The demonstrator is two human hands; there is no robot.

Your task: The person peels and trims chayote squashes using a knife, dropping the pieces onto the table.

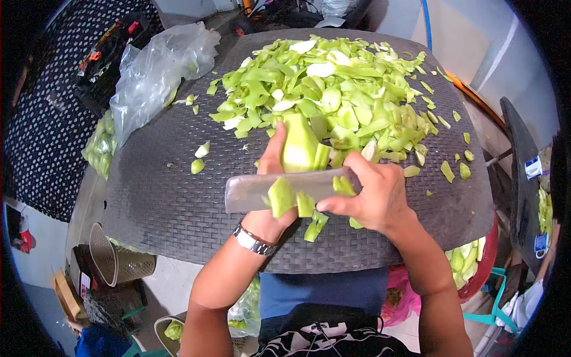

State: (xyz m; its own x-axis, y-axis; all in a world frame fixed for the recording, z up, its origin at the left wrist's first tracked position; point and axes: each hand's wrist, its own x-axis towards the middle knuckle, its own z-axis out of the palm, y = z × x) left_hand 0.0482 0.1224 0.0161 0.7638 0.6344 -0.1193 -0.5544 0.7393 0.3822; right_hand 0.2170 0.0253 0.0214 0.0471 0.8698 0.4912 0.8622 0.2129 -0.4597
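My left hand, with a metal watch on its wrist, is wrapped around a pale green chayote. Its thumb lies along the chayote's left side, while the other fingers are mostly hidden. In my right hand is a broad-bladed knife, held crosswise over the near end of the chayote. Green slices cling to the blade, and a cut piece is just below it. Beyond my hands, a large heap of green slices spreads over the dark woven-pattern tabletop.
A clear plastic bag rests at the table's left edge. Below on the left stands a beige perforated bin. At the lower right, a red basin holds more green pieces. A dark chair back stands to the right.
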